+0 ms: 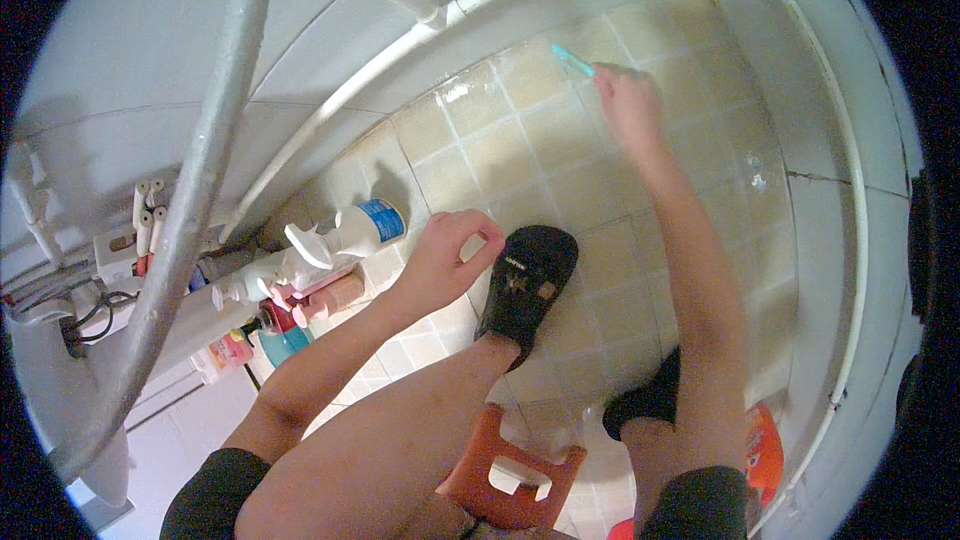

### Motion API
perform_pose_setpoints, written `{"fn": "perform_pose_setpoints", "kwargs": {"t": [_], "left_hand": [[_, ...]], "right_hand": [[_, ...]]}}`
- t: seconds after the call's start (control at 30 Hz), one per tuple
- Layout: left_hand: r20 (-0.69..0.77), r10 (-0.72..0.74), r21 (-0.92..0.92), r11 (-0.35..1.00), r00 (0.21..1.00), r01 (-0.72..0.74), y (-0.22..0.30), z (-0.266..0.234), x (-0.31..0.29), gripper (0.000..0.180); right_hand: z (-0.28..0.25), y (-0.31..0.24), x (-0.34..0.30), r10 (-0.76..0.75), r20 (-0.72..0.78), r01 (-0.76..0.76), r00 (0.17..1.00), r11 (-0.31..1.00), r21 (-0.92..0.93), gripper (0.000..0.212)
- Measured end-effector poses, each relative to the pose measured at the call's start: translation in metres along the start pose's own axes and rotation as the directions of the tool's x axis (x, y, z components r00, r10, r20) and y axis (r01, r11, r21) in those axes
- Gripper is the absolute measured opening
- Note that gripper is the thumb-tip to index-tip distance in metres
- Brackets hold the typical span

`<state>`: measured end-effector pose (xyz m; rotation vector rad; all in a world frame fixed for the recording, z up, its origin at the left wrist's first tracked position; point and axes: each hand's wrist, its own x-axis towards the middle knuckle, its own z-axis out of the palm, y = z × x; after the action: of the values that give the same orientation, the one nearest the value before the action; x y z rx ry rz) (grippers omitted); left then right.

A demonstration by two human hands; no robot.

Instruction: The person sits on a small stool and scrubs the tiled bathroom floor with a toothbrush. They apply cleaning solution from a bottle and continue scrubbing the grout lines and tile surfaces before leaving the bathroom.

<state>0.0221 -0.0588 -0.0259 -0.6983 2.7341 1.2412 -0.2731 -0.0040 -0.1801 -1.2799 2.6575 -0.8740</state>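
Observation:
My right hand (630,105) is closed around a slim turquoise stick-like tool (573,61), held low over the wet beige floor tiles (540,90) near the far wall. One end of the tool points to the far left; whether it has bristles cannot be made out. My left hand (452,255) hangs beside my black shoe (530,270), its fingers curled toward the thumb in a loop, with nothing seen in it. Left of that hand stands a white spray bottle (352,230) with a blue label.
More bottles (280,315) crowd the left wall. A grey pipe (190,190) crosses the left side, and a white pipe (400,50) follows the walls. Under me is an orange-brown stool (525,485). An orange package (763,455) lies at the lower right.

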Motion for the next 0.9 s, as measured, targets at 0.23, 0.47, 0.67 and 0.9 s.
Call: {"fn": "perform_pose_setpoints", "kwargs": {"t": [0.23, 0.47, 0.67, 0.9], "left_hand": [[-0.016, -0.023, -0.011, 1.000, 1.000, 0.022, 0.003, 0.007, -0.008, 0.010], [0.054, -0.060, -0.006, 0.998, 0.997, 0.061, -0.003, 0.004, -0.010, 0.012], [0.062, -0.070, -0.024, 0.997, 0.996, 0.072, -0.002, 0.004, -0.010, 0.012], [0.062, -0.051, -0.015, 0.999, 0.997, 0.052, -0.003, 0.000, -0.011, 0.012]], "right_hand": [[0.007, -0.013, -0.001, -0.029, 0.073, 0.034, 0.997, 0.997, -0.070, 0.025], [0.013, -0.052, -0.018, 0.035, 0.207, -0.010, 0.978, 0.993, -0.119, 0.029], [0.039, -0.058, -0.007, 0.211, 0.217, -0.174, 0.953, 0.968, -0.179, 0.024], [0.029, -0.051, -0.003, 0.201, -0.029, -0.202, 0.979, 0.979, -0.037, 0.026]]}}
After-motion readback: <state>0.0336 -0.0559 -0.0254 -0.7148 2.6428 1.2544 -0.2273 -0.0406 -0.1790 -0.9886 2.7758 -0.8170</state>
